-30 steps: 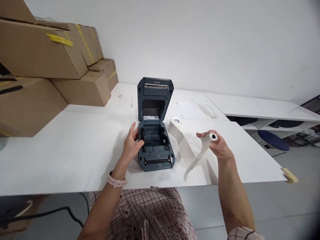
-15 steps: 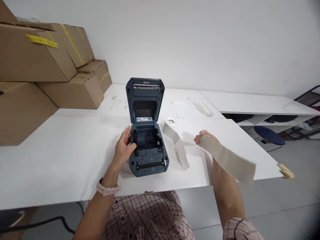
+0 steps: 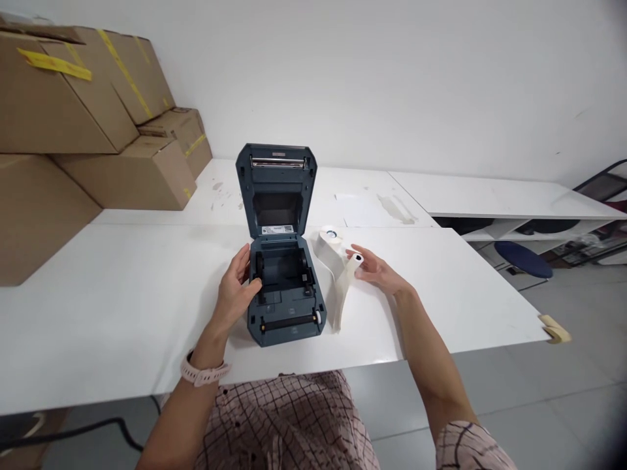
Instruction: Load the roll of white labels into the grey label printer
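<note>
A dark blue-grey label printer (image 3: 289,320) stands on the white table with its lid (image 3: 277,179) raised and its inner bay bare. My left hand (image 3: 234,287) grips the printer's left side, thumb over the rim and fingers along the outer wall. To the right of the printer, my right hand (image 3: 379,271) has thumb and fingers around the curled end of a pale label strip (image 3: 344,290). A dark hole shows at the end of that curl. Just behind lies a label roll (image 3: 329,235) with a coloured core, close to the printer's right side.
Cardboard boxes (image 3: 147,173) with yellow tape are stacked at the left. A white sheet (image 3: 360,210) lies toward the table's back. At the right corner of the table hangs a tan piece (image 3: 554,328). Beyond are a shelf unit (image 3: 490,196) and a blue stool (image 3: 523,259).
My right hand has come left toward the printer with the label strip, whose long loose end no longer trails over my forearm. My left hand keeps its hold on the printer.
</note>
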`<state>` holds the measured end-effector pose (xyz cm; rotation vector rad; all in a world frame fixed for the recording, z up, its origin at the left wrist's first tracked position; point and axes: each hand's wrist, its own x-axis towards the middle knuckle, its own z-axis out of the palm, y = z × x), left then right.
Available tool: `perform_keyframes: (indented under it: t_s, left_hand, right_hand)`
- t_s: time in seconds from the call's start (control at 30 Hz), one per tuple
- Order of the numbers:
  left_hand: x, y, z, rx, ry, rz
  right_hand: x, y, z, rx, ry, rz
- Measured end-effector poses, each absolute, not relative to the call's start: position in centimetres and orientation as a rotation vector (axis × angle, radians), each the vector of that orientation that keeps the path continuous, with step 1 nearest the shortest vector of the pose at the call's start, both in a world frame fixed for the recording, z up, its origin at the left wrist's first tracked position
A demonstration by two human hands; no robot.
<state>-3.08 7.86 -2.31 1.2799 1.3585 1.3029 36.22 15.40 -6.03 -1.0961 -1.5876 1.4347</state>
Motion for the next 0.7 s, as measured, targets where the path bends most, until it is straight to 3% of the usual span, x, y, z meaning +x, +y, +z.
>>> perform_keyframes:
  t_s: [0.2,0.4,0.7]
  left_hand:
    - [-3.1,7.9,-2.4,1.309,1.328,1.295]
    - [-3.4,8.1,-2.9,1.258,1.304,1.307]
    - [-3.3,8.1,-3.1,1.24,1.271,1.328]
  right_hand:
    - [38.0,17.1,-4.0,-1.154,-1.491,1.293]
    - [32.5,23.0,-1.2,-1.253,-1.938,1.295]
    - [28.2,23.4,-0.2,-1.158,-1.88,1.107]
